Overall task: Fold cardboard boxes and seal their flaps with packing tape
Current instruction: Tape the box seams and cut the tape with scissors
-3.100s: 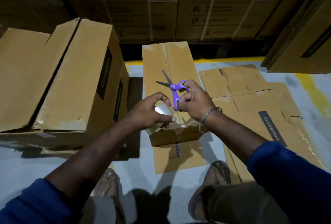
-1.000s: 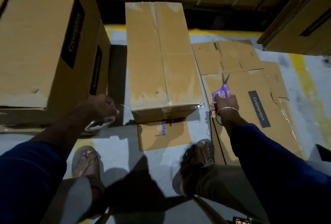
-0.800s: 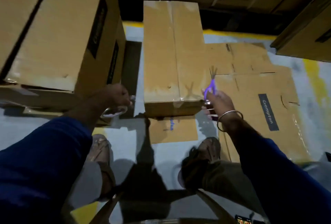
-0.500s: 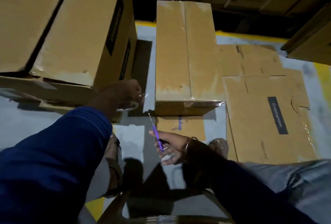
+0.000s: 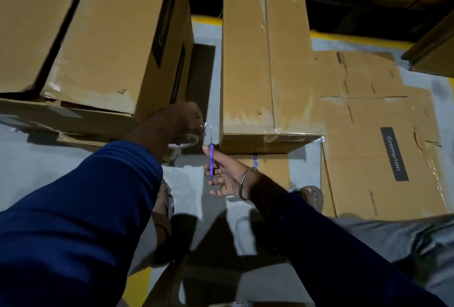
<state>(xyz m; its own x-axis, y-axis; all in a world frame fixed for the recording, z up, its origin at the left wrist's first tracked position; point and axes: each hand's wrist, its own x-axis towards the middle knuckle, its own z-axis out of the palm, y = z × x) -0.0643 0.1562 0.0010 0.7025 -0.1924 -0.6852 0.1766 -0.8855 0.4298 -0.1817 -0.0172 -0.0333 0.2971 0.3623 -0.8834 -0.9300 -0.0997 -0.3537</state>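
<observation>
Big box (image 5: 105, 36): stands on the left, near the left hand, just as it did before.
Flat cardboard (image 5: 373, 134): lies on the floor, to the right of the taped box.
Taped box (image 5: 267, 61): sits on the floor in the middle, flaps shut, clear tape along its seam.
Left hand (image 5: 179, 120): fingers curl around the tape roll (image 5: 186, 140), as before, by the taped box's near left corner.
Right hand (image 5: 226, 174): has moved from the box's right side to the left; thumb and fingers pinch the purple scissors (image 5: 211, 159), blades pointing up at the tape roll.
</observation>
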